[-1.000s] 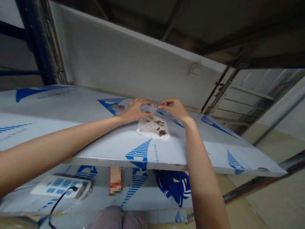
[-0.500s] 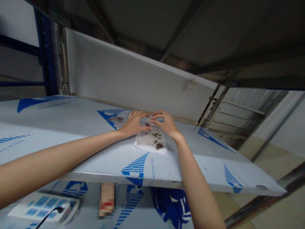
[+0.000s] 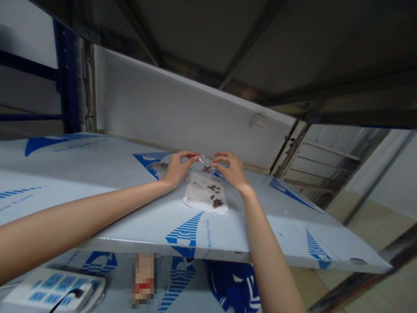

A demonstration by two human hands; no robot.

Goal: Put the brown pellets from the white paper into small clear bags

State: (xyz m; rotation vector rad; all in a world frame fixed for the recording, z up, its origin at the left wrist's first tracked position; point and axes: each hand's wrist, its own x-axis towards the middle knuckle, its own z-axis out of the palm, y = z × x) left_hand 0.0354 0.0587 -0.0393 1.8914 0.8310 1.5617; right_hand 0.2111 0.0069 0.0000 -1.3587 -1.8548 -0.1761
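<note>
Between both hands is a small clear plastic bag [image 3: 206, 168] with several small brown pieces inside. The thumb and index finger of my left hand [image 3: 178, 167] pinch its upper left edge. My right hand [image 3: 230, 168] pinches its right side. Just in front of the bag lies a white paper tissue [image 3: 199, 194] with several small brown cylindrical pieces [image 3: 217, 203] scattered on it. A second clear bag [image 3: 158, 165] with similar brown pieces rests on the surface to the left, partly hidden behind my left hand.
The film-covered panel [image 3: 124, 217] has a front edge close to me and a dark panel [image 3: 202, 39] overhead. Below are a white power strip [image 3: 48, 289] with a plugged-in cable and a blue cloth [image 3: 233, 282]. A wall switch [image 3: 259, 122] is at the back.
My hands have moved slightly apart, and the clear bag is now stretched between them, its brown pieces more visible. The tissue stays in place.
</note>
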